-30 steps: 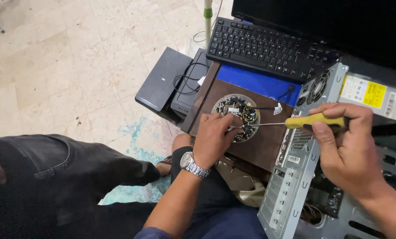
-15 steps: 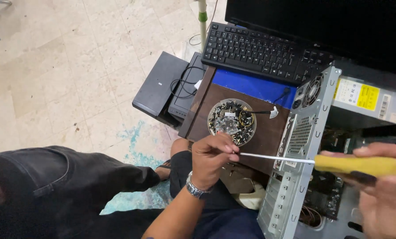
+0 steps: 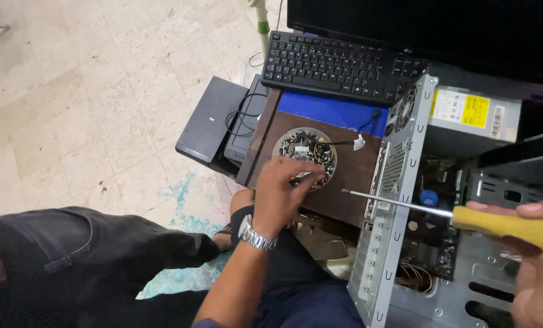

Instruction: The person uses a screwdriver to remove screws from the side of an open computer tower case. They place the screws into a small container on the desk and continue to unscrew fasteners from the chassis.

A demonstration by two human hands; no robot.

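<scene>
Near the middle of the frame, the left hand (image 3: 279,193) is reaching into a round tray of small parts (image 3: 306,155), its fingers (image 3: 300,170) curled down among the pieces; whether they are pinching one cannot be told. The tray is sitting on a brown wooden surface (image 3: 350,185). At lower right, the right hand (image 3: 542,267) is gripping a yellow-handled screwdriver (image 3: 502,225), whose shaft is crossing the open computer case (image 3: 405,200). A black keyboard (image 3: 338,64) is lying at upper centre.
</scene>
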